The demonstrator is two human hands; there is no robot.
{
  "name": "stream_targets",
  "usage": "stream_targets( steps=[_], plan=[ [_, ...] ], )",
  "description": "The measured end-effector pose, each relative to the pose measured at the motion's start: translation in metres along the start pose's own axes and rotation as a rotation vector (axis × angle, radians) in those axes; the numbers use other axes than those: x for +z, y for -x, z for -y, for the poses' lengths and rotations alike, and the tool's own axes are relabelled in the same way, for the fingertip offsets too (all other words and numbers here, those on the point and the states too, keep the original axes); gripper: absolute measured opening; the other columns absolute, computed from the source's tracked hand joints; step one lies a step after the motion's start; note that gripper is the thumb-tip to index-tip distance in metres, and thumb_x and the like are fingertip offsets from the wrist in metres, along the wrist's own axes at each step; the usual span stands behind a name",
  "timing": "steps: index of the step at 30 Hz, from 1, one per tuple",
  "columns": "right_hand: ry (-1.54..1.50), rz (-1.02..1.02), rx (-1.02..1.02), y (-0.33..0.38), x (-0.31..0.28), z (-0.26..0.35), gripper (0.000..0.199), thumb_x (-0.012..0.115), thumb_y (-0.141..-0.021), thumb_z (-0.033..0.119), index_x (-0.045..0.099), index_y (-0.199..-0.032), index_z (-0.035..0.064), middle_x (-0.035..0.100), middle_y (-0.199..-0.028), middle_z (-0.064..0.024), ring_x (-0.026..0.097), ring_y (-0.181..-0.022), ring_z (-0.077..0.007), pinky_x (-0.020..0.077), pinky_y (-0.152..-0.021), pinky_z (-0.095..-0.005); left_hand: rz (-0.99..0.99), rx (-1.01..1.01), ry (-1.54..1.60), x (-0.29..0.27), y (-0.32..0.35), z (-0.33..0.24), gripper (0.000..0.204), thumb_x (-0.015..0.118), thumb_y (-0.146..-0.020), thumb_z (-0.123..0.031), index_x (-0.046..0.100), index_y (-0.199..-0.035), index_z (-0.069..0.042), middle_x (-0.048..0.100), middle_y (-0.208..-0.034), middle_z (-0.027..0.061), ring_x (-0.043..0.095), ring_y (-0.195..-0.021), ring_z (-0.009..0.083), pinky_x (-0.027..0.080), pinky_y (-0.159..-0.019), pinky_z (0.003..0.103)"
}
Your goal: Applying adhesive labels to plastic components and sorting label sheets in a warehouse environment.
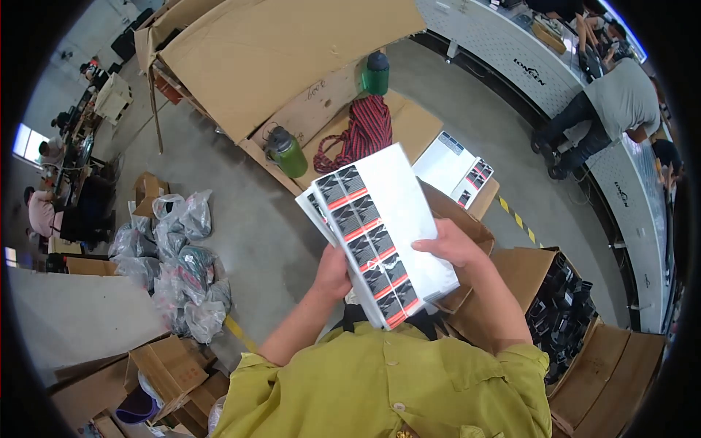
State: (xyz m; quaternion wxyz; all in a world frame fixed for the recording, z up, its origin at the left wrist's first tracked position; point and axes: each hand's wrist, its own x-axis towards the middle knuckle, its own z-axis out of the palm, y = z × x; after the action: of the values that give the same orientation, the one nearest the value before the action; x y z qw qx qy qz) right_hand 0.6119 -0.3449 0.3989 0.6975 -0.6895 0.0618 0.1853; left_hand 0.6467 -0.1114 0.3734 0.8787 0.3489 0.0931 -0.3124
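Stack of flat white rectangular sheets with black-and-red printed panels point(407, 212) sits between both hands, long axis far-left to near-right: left hand point(334, 271) grasping its left edge, right hand point(451, 245) gripping the right, thumb on top.

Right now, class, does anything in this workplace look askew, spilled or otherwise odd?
The sheets between the left hand and right hand look askew: their edges don't line up. Plastic bags lie heaped loosely on the floor, which looks untidy.
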Motion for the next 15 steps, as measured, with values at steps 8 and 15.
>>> stream_targets(
  steps=[8, 15],
  plan=[
    [0.351, 0.029, -0.336, -0.043, 0.024, -0.01, 0.028, 0.061, -0.073, 0.014, 0.054, -0.096, -0.0011, 0.061, -0.081, -0.0118, 0.059, -0.078, -0.0188, 0.0451, -0.07, -0.034, -0.33, 0.206, -0.26, -0.03, 0.013, -0.023, 0.03, 0.06, -0.077, -0.006, 0.05, -0.105, -0.004, 0.055, -0.095, 0.0056, 0.055, -0.084, 0.0162, 0.047, -0.074, 0.033],
    [0.605, -0.203, 0.266, -0.073, -0.062, -0.219, 0.048, 0.072, -0.063, 0.025, 0.051, -0.099, 0.0019, 0.057, -0.093, -0.0172, 0.055, -0.088, -0.0301, 0.0443, -0.081, -0.0371, -0.85, 0.361, -0.417, -0.081, 0.069, -0.061, 0.036, 0.056, -0.082, -0.015, 0.046, -0.113, -0.002, 0.055, -0.103, 0.0077, 0.055, -0.09, 0.0178, 0.046, -0.079, 0.034]
  ],
)
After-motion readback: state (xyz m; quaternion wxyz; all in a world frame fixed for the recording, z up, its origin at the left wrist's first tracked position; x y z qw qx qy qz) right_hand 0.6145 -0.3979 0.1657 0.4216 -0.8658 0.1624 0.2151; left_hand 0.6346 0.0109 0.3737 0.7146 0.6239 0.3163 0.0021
